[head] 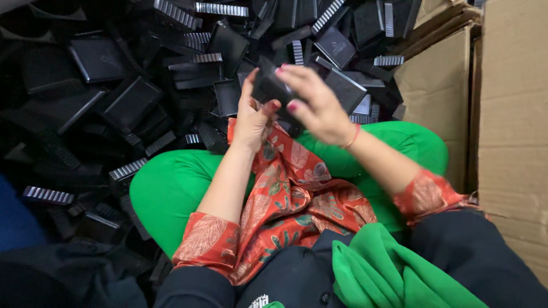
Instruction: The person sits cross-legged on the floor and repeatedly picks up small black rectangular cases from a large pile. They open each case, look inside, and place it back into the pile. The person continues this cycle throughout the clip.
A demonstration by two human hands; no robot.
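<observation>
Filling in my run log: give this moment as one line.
left hand: holds black plastic part | right hand: grips same part from above | around: pile of black plastic parts, cardboard box

Hands: left hand [252, 117] and right hand [315, 102] gripping a black plastic part [270, 85]
Around: heap of black parts [131, 97], seemingly trays; cardboard box [514, 114] right

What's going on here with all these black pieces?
A person sits cross-legged on the floor, holding one small black plastic part up in both hands. The left hand supports it from below, and the right hand grips it from above. In front of the knees lies a big heap of similar black parts, some flat and tray-like, some with ribbed edges. A cardboard box stands to the person's right.
</observation>
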